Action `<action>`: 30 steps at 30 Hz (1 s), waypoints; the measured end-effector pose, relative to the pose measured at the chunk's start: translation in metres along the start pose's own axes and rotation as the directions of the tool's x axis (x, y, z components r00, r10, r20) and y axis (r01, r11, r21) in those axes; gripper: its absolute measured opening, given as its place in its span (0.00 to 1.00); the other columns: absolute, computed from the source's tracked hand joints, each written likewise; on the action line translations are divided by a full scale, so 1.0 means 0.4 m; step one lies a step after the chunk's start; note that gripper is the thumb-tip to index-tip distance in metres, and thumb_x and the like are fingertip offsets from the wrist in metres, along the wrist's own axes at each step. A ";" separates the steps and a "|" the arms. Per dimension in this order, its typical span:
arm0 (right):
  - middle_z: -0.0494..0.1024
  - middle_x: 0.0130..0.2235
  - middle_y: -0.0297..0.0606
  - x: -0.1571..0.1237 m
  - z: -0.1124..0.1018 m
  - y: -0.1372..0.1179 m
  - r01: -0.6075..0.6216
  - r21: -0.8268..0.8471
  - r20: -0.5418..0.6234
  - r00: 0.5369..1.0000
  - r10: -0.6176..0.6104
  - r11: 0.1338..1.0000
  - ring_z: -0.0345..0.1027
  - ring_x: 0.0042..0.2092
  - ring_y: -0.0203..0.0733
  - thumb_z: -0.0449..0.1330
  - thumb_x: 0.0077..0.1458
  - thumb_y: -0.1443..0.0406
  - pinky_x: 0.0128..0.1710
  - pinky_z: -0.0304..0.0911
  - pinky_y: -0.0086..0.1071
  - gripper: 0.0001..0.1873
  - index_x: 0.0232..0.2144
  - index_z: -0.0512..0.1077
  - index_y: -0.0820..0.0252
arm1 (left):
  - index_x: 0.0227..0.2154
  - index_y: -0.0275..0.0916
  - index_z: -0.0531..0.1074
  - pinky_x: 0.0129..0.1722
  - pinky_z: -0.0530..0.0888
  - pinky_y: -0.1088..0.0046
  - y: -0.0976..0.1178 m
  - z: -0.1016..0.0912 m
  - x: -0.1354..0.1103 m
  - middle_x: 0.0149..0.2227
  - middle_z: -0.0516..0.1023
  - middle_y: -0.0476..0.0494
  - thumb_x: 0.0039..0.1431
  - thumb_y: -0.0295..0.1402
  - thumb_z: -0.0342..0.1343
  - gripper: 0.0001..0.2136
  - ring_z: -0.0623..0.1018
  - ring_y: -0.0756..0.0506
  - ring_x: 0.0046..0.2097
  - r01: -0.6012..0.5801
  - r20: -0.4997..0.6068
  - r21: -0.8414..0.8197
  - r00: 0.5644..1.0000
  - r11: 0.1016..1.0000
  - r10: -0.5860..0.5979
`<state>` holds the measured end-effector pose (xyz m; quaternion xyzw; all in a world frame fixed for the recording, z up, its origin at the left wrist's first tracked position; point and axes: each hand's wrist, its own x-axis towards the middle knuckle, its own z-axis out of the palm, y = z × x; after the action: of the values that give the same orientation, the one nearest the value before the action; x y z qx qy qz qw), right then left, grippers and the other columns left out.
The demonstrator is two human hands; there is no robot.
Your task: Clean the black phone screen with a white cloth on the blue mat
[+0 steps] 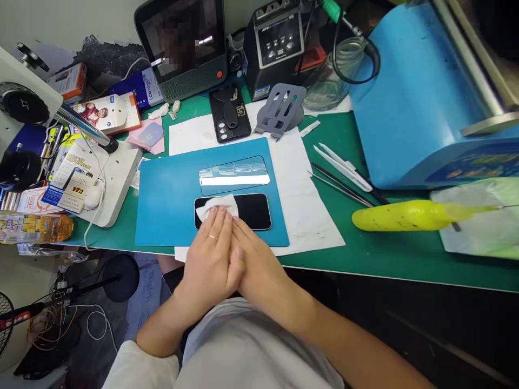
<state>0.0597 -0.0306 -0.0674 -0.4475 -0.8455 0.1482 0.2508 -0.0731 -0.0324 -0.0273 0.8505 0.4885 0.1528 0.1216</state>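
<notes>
A black phone (pixel 253 210) lies screen up on a blue mat (pixel 170 205). A white wipe (pixel 221 205) covers the phone's left part. My left hand (pixel 211 254), with a ring on one finger, presses the wipe onto the screen with its fingers held together. My right hand (pixel 257 267) lies beside and partly under the left hand. Its fingers are stretched flat and reach the phone's near edge. Just behind the phone, a clear screen protector (pixel 234 174) rests on the mat.
White paper sheets (pixel 308 205) lie under the mat on a green bench (pixel 365 254). Tweezers and white tools (pixel 344 173) and a yellow bottle (pixel 405 215) are at the right, with a blue machine (pixel 425 97) behind. A black phone case (pixel 230 113), grey stand (pixel 281 108) and a microscope base (pixel 117 178) are also here.
</notes>
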 end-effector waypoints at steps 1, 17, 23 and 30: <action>0.62 0.74 0.54 0.025 0.003 0.004 0.008 0.021 -0.006 1.000 -0.008 1.000 0.61 0.73 0.53 0.49 0.69 0.70 0.73 0.59 0.50 0.40 0.78 0.41 0.68 | 0.71 0.26 0.61 0.74 0.64 0.47 -0.016 -0.006 0.014 0.74 0.61 0.24 0.77 0.35 0.40 0.26 0.58 0.34 0.77 0.035 0.006 -0.002 0.999 0.999 -0.035; 0.59 0.75 0.55 0.112 0.067 -0.032 0.051 0.040 -0.044 0.998 -0.049 0.998 0.57 0.74 0.54 0.52 0.69 0.69 0.74 0.56 0.52 0.43 0.78 0.38 0.67 | 0.74 0.34 0.59 0.76 0.60 0.47 -0.088 -0.036 0.002 0.76 0.59 0.33 0.79 0.36 0.40 0.26 0.57 0.36 0.77 0.172 -0.021 -0.077 0.985 0.982 -0.174; 0.58 0.75 0.55 0.089 0.077 -0.049 0.069 0.054 -0.080 0.995 -0.065 0.996 0.55 0.75 0.56 0.53 0.67 0.71 0.74 0.58 0.52 0.44 0.78 0.38 0.67 | 0.76 0.39 0.53 0.76 0.60 0.48 -0.068 -0.039 -0.030 0.77 0.55 0.38 0.79 0.35 0.40 0.27 0.55 0.37 0.78 0.174 -0.005 -0.069 0.985 0.982 -0.174; 0.58 0.75 0.54 0.074 0.040 -0.022 0.020 0.100 -0.065 0.998 -0.014 0.995 0.53 0.76 0.54 0.53 0.67 0.70 0.75 0.56 0.52 0.44 0.78 0.38 0.66 | 0.75 0.36 0.56 0.75 0.61 0.45 -0.029 -0.041 0.013 0.76 0.57 0.35 0.79 0.36 0.39 0.26 0.56 0.37 0.78 0.154 0.049 -0.010 0.987 0.988 -0.154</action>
<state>0.0309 -0.0112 -0.0679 -0.4315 -0.8323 0.1742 0.3013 -0.0860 -0.0212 -0.0156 0.8128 0.5486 0.1258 0.1503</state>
